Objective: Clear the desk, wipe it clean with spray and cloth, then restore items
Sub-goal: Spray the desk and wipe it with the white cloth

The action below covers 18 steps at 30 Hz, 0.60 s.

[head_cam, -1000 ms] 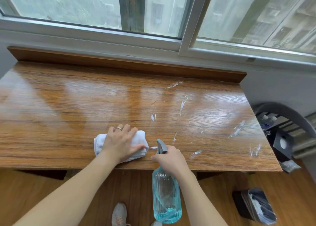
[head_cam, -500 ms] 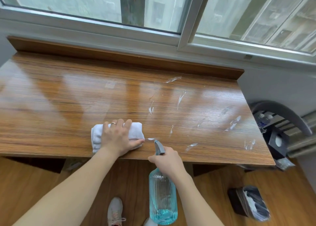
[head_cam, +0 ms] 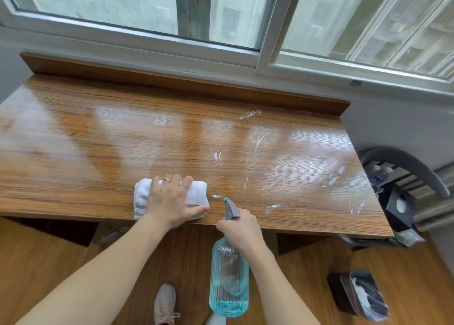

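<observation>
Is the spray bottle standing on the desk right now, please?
No, the right hand holds the spray bottle in the air below the front edge of the desk.

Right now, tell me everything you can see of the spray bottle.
The spray bottle is a ribbed, see-through blue body, plastic or glass by its look, with a grey trigger head. It holds only a little liquid, pooled at the bottom. The right hand grips it round the neck, holding it in the air just in front of the desk edge, body hanging down toward the floor, nozzle aimed over the desktop. Nothing else touches it.
</observation>
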### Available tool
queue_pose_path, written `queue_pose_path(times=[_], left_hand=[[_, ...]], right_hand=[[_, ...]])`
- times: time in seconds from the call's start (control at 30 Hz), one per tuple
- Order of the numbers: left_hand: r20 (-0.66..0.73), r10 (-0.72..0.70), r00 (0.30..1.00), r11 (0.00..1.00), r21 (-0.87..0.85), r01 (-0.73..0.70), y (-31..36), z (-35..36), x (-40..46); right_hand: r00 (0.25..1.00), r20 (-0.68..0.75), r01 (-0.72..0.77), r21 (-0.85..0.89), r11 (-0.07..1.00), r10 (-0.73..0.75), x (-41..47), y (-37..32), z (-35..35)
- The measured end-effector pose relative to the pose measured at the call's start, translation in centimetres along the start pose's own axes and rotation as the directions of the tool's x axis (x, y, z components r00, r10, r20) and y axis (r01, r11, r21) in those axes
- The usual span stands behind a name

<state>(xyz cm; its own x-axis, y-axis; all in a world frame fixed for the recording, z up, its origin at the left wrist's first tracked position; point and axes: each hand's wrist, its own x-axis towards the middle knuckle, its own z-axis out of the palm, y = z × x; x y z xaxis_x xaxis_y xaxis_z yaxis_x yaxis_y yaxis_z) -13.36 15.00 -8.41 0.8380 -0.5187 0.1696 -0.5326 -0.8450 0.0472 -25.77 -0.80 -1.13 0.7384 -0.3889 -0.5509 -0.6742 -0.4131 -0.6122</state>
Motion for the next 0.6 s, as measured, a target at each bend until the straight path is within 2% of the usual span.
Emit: queue_pose_path(times=[0.2,0.33,0.47,0.6], left_hand=[[-0.051,0.011,0.999,1.000,0.018,-0.011,4.0,0.6,-1.6],[-0.066,0.009,0.998,0.999,0.043,-0.007,4.3,1.3,-0.4],[-0.049,0.056,0.997,0.996,0.075,-0.053,4.2,1.7,2.2],[0.001,0.017,1.000,0.997,0.077,-0.018,4.9,1.6,6.1]], right_hand=[[0.999,-0.033,0.005,-0.014,1.000,-0.006,0.5,0.1,-1.0],[0.999,-0.037,0.017,-0.034,0.999,-0.018,1.1,0.4,-1.5],[0.999,-0.031,0.023,-0.021,1.000,-0.024,1.5,0.5,-1.6],[0.999,-0.043,0.027,-0.017,0.999,-0.028,1.7,0.9,-1.3]])
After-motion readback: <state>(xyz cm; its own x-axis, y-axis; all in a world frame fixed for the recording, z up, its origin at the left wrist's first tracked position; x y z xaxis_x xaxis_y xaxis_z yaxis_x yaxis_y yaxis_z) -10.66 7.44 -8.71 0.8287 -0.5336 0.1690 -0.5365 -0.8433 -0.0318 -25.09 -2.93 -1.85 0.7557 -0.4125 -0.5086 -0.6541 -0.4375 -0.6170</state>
